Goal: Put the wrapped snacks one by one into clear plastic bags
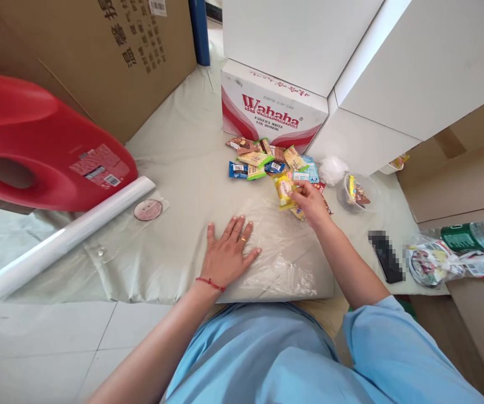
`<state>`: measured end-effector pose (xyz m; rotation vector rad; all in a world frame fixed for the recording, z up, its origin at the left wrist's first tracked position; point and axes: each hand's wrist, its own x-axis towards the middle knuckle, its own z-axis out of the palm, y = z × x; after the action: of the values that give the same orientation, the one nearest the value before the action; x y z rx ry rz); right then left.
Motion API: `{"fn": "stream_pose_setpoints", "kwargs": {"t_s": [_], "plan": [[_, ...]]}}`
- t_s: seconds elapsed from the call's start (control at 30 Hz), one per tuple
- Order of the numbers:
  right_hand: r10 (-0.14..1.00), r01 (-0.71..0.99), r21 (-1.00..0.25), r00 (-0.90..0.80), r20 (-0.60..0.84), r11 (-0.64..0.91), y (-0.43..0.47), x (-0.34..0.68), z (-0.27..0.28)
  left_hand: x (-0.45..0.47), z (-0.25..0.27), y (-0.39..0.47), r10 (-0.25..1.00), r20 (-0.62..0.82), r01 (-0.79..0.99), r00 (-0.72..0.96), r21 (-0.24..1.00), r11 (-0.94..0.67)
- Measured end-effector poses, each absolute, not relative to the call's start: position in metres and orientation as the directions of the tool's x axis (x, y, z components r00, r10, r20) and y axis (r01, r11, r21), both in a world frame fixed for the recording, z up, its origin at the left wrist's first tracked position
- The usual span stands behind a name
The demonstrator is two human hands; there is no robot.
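Observation:
My left hand (227, 255) lies flat with fingers spread on the pale covered surface (178, 168), touching the edge of a clear plastic bag (284, 269). A yellow snack packet (284, 191) is pinched between the thumb and fingers of my right hand (309, 203). Just beyond it lies a loose pile of small wrapped snacks, among them a yellow-green packet (255, 159), a blue packet (238, 170) and a brown packet (242, 143). Red wrappers show partly behind my right hand.
A Wahaha water carton (273, 106) stands behind the pile. At right are a clear bowl (365, 196) holding snacks, a crumpled white bag (333, 170), a black phone (387, 257) and a plastic bottle (473, 237). At left are a red jug (56, 129) and a white roll (65, 241).

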<state>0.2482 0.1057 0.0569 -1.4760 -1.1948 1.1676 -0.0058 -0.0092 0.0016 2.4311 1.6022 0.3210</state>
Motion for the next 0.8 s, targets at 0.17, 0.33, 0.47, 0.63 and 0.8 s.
{"fn": "stream_pose_setpoints", "kwargs": {"t_s": [0.17,0.33,0.47,0.63,0.8], "plan": [[0.813,0.253,-0.947,-0.498,-0.301,-0.196,0.030,0.251,0.061,-0.006,0.001,-0.008,0.927,0.070,0.884,0.369,0.282,-0.373],[0.737,0.391,-0.892,-0.530,-0.419,-0.226,-0.028,0.301,0.048,-0.005,0.000,-0.007,0.937,0.058,0.898,0.346,0.270,-0.348],[0.850,0.447,-0.867,-0.347,-0.395,-0.221,-0.052,0.343,0.056,-0.004,-0.001,-0.006,0.943,0.043,0.905,0.331,0.269,-0.330],[0.978,0.689,-0.719,-0.197,-0.069,0.088,-0.047,0.332,0.088,-0.003,-0.001,-0.005,0.945,0.021,0.917,0.325,0.237,-0.321],[0.914,0.833,-0.376,-0.356,0.196,0.406,-0.027,0.262,0.082,0.000,0.004,-0.006,0.949,-0.003,0.929,0.315,0.206,-0.308]]}}
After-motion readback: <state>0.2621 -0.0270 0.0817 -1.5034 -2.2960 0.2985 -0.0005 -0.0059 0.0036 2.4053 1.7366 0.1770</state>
